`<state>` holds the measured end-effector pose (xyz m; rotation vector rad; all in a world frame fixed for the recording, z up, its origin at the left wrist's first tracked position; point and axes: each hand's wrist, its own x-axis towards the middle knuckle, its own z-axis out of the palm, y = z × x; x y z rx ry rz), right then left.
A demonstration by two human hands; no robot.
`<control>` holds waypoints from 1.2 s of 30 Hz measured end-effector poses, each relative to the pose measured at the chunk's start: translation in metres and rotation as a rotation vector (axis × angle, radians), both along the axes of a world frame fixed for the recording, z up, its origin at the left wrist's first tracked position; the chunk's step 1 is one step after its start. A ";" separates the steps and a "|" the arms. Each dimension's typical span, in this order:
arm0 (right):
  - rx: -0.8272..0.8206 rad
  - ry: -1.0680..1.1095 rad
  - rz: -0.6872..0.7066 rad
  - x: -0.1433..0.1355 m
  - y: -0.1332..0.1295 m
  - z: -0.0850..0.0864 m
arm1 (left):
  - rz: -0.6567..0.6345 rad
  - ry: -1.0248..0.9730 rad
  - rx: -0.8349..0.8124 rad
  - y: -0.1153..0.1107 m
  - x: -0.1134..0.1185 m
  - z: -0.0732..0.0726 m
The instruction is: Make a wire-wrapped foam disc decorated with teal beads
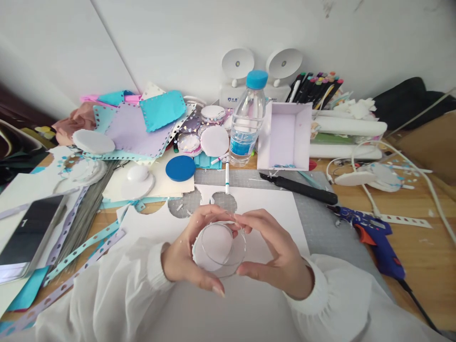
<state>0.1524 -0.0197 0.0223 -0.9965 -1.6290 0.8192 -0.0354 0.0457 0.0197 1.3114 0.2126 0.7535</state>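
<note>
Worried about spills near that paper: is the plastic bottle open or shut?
Shut: the bottle has its blue cap on top; how tightly, I cannot tell.

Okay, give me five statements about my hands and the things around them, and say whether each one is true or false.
1. The left hand holds a pale disc. True.
2. The bottle has a red cap. False: its cap is blue.
3. The glue gun lies to the right of the right hand. True.
4. The right hand grips the black knife. False: the knife lies beyond it, and its fingers are at a wire loop.
5. The phone lies on the right side. False: it is on the left.
</note>
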 end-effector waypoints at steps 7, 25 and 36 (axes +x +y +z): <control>-0.014 0.007 0.004 0.000 0.001 0.002 | -0.054 0.002 -0.023 0.000 -0.001 -0.009; 0.029 -0.040 -0.034 -0.002 0.003 0.001 | -0.238 0.017 -0.225 0.002 0.002 -0.008; 0.032 -0.133 -0.007 -0.002 0.006 -0.003 | -0.201 0.075 -0.166 0.001 -0.002 -0.011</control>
